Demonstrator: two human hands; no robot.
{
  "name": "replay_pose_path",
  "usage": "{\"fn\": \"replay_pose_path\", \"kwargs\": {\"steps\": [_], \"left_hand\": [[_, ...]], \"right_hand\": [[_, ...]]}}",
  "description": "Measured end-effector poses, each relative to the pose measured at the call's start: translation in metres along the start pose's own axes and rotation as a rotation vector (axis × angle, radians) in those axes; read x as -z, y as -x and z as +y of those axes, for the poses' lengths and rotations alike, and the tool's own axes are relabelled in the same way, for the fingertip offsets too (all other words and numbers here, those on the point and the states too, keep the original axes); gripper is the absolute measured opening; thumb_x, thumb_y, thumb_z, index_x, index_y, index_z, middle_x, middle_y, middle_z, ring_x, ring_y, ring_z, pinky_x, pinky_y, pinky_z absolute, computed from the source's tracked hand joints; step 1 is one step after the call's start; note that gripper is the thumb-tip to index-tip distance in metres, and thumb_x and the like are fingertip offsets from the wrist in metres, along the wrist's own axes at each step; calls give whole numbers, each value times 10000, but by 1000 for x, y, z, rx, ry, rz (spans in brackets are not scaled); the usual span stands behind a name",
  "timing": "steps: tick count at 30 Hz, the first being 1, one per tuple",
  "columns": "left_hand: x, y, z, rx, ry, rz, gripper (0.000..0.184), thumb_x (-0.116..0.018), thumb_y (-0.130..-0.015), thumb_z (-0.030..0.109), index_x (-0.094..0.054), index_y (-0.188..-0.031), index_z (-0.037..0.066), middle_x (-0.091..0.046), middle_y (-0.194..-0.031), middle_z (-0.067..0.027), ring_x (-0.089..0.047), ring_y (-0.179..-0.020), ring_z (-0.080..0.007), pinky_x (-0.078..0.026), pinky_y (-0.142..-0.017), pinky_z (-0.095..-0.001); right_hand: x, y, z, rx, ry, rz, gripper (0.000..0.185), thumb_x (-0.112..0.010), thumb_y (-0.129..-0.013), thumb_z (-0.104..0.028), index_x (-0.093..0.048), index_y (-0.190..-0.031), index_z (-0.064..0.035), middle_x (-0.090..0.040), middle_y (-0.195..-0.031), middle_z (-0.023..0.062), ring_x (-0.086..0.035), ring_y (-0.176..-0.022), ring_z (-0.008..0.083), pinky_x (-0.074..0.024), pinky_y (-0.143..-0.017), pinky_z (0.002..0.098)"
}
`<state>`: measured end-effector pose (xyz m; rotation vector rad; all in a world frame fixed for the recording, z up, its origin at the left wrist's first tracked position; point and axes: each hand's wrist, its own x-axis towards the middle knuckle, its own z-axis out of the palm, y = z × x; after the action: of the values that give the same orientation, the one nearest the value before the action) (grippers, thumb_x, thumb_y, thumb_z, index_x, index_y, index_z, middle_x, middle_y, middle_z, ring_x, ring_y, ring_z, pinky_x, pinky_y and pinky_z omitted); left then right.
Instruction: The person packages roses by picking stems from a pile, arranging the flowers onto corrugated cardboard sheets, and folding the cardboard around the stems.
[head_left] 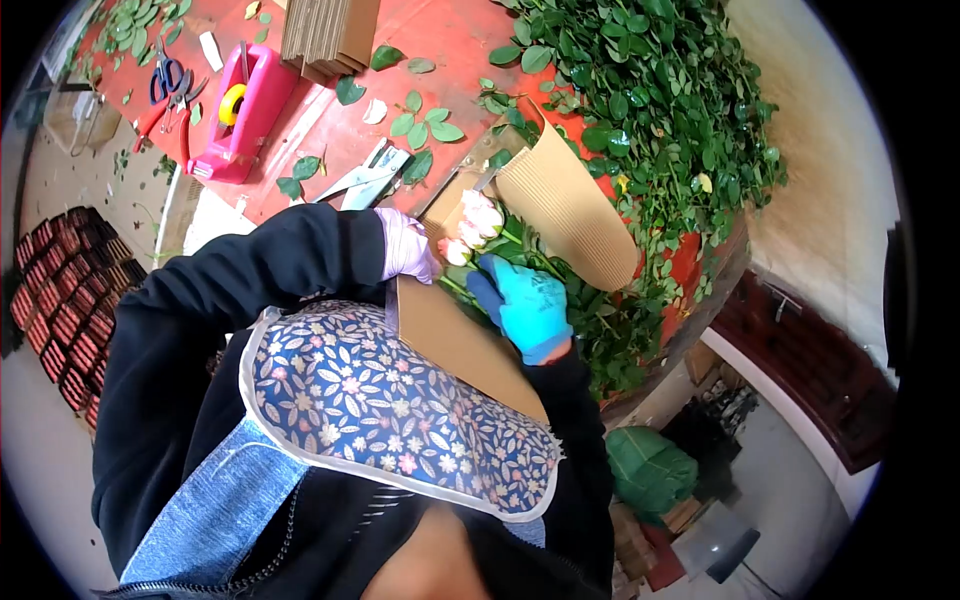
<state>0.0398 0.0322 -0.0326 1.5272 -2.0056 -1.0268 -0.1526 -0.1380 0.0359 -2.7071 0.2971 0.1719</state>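
Observation:
My left hand (408, 248), in a lavender glove, is closed at the edge of a brown cardboard sheet (465, 345), beside the rose heads; its fingertips are partly hidden. Pale pink roses (480, 218) lie on the open cardboard with their green stems pointing right. Over those stems sits my right hand (525, 305) in a blue glove, its fingers curled around them. A corrugated cardboard flap (565, 205) curves up on the far side of the flowers. The cardboard rests against a blue floral apron (370, 390) at the near side.
Cut rose foliage (660, 110) is heaped on the red table (330, 125) at the right. A pink tape dispenser (245, 120), scissors (168, 80), pliers-like cutters, a light-blue stapler-like tool (372, 180) and stacked cardboard (330, 35) lie at the left, among loose leaves.

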Motion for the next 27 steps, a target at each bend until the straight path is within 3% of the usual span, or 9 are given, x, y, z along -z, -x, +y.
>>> {"fn": "replay_pose_path", "kwargs": {"steps": [3, 11, 13, 17, 20, 22, 24, 26, 27], "left_hand": [[1, -1, 0, -37, 6, 24, 160, -584, -846, 211, -705, -944, 246, -674, -892, -30, -665, -876, -261, -529, -730, -377], [15, -1, 8, 16, 29, -17, 188, -626, -846, 245, -705, -1016, 246, -678, -883, -48, -666, -868, -267, -536, -706, -392], [23, -6, 9, 125, 100, -40, 239, -653, -855, 285, -697, -1086, 241, -679, -861, -73, -669, -857, -275, -542, -682, -415], [20, -21, 3, -30, -128, 135, 262, -668, -837, 296, -662, -1086, 214, -622, -728, -72, -644, -677, -265, -511, -563, -410], [19, -24, 11, 70, -154, 0, 309, -676, -822, 251, -675, -1126, 198, -667, -831, -83, -668, -802, -301, -539, -636, -438], [11, -19, 14, 111, -189, 89, 280, -654, -821, 209, -681, -1098, 183, -646, -806, -87, -667, -790, -292, -540, -630, -418], [5, -19, 11, 93, -243, 78, 267, -618, -842, 166, -679, -1101, 193, -628, -784, -83, -664, -760, -280, -541, -621, -398], [-11, -19, 1, 16, -234, 324, 126, -564, -883, 234, -661, -960, 252, -583, -647, -53, -616, -560, -249, -470, -461, -389], [-10, -19, 1, 16, -237, 324, 126, -564, -883, 234, -661, -960, 252, -583, -647, -53, -616, -560, -249, -470, -461, -389]], "right_hand": [[-25, -10, 4, 31, 155, -201, 203, -581, -917, -295, -592, -843, -106, -611, -616, 101, -633, -567, 293, -479, -519, 437], [-39, -14, 1, 135, 123, -191, 80, -578, -849, -186, -583, -870, -109, -626, -660, 84, -643, -577, 279, -492, -517, 431], [-33, -16, -2, 126, 141, -232, 86, -569, -853, -183, -582, -877, -102, -633, -684, 85, -650, -598, 278, -500, -537, 428], [-30, -15, -1, 83, 130, -293, 101, -595, -862, -205, -587, -857, -105, -635, -689, 92, -644, -595, 288, -496, -537, 434], [-24, -9, 5, 169, 38, -46, 214, -624, -916, -289, -615, -838, -89, -605, -633, 101, -611, -558, 300, -467, -523, 432], [-13, -10, 2, 9, 75, 220, 260, -620, -938, -334, -621, -845, -92, -588, -608, 105, -596, -528, 305, -460, -507, 431], [-12, -11, 5, -28, 115, 161, 252, -599, -953, -329, -635, -866, -95, -575, -588, 110, -592, -516, 308, -460, -498, 427], [-32, -12, 19, -61, 247, -73, 246, -592, -956, -328, -633, -878, -98, -582, -603, 114, -594, -526, 313, -461, -497, 434], [-31, -14, 22, -26, 172, -36, 204, -593, -942, -294, -616, -875, -103, -600, -643, 115, -605, -559, 312, -470, -509, 435]]}}
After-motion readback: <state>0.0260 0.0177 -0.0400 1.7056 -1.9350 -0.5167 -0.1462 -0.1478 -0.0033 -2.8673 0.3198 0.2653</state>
